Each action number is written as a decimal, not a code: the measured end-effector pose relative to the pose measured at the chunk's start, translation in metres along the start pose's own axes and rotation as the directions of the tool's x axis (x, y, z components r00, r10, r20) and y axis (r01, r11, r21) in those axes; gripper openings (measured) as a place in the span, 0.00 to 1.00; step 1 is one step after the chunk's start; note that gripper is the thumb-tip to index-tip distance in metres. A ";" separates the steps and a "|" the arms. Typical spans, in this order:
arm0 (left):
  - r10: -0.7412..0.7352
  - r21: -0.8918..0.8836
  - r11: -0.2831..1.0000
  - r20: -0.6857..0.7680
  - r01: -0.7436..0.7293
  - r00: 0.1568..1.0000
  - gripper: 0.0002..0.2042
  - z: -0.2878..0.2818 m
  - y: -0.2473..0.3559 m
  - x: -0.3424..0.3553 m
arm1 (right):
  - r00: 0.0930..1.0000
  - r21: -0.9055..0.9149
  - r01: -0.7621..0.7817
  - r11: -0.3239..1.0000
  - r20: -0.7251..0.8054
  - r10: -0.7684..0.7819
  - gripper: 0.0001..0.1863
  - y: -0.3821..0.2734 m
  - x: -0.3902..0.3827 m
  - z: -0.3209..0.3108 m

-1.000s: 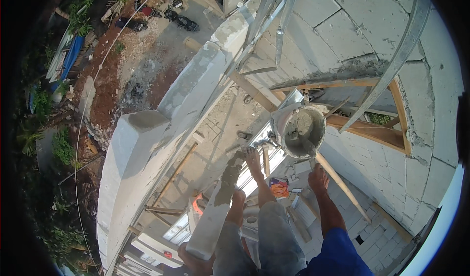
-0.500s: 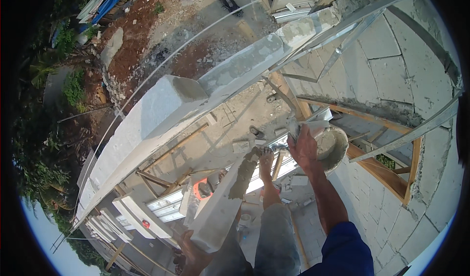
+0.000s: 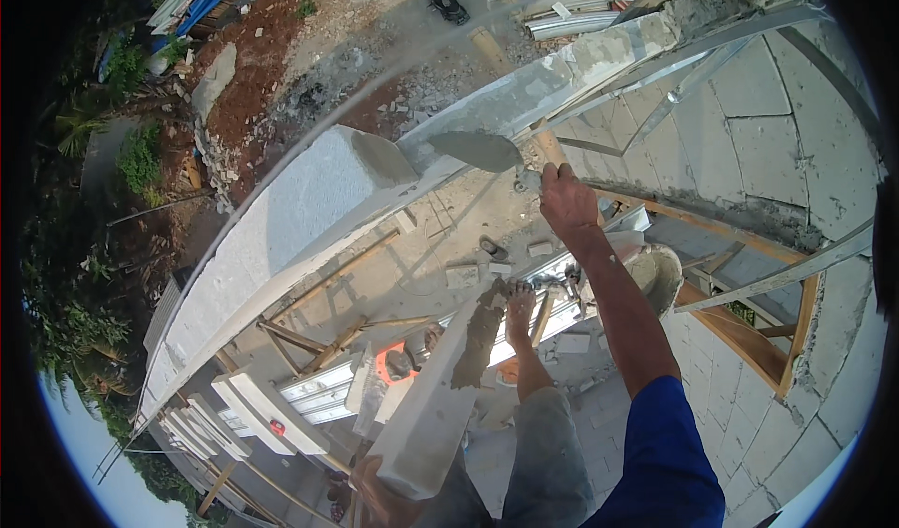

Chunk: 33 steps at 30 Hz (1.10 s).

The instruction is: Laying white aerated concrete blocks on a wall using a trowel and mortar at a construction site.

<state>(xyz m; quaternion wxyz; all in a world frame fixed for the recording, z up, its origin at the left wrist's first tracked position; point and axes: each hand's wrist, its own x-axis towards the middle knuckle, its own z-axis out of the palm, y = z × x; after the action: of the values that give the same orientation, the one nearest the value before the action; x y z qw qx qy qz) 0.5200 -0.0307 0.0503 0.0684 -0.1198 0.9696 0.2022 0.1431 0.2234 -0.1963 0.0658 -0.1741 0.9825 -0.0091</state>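
My right hand (image 3: 568, 200) grips a trowel (image 3: 473, 152) by its handle, the blade near the top of the pale masonry ledge (image 3: 478, 107) beside a raised block corner (image 3: 337, 191). My left hand (image 3: 375, 486) holds the lower end of a long pale block (image 3: 426, 434) on end or slanted over my legs; a patch of wet mortar (image 3: 478, 336) covers its far part. My bare foot (image 3: 520, 322) is just right of that block. A mortar bucket (image 3: 655, 280) stands to the right, partly behind my right arm.
I am high over a rubble-strewn lower level (image 3: 440, 219) with white channels (image 3: 309, 392) and wooden poles (image 3: 309, 341). Block wall (image 3: 768, 154), metal strips (image 3: 777, 275) and a timber-framed opening (image 3: 749, 341) lie right. A pale line or cable crosses the upper left, over the ground far below.
My right hand has come up from beside the bucket to the ledge, raising the trowel leftward. My view has also swung, shifting the scene.
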 end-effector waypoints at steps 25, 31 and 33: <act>-0.038 -0.110 0.993 0.120 0.052 0.992 0.46 -0.011 -0.023 -0.002 | 0.978 -0.074 -0.203 0.976 -0.060 0.199 0.13 0.055 0.037 -0.023; -0.111 -0.103 0.986 0.161 0.129 0.981 0.46 -0.005 -0.036 -0.014 | 0.986 0.003 -0.098 0.995 0.139 0.097 0.11 -0.033 0.015 -0.017; -0.134 -0.118 0.981 0.168 0.155 0.977 0.45 -0.003 -0.035 -0.020 | 0.984 0.012 -0.101 0.995 0.148 0.099 0.11 -0.009 0.016 -0.018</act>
<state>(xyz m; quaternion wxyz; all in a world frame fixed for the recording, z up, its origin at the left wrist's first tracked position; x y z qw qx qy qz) 0.5477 -0.0594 0.0438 0.1523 -0.1777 0.9344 0.2687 0.1289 0.2093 -0.1797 0.1400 -0.1241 0.9823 -0.0024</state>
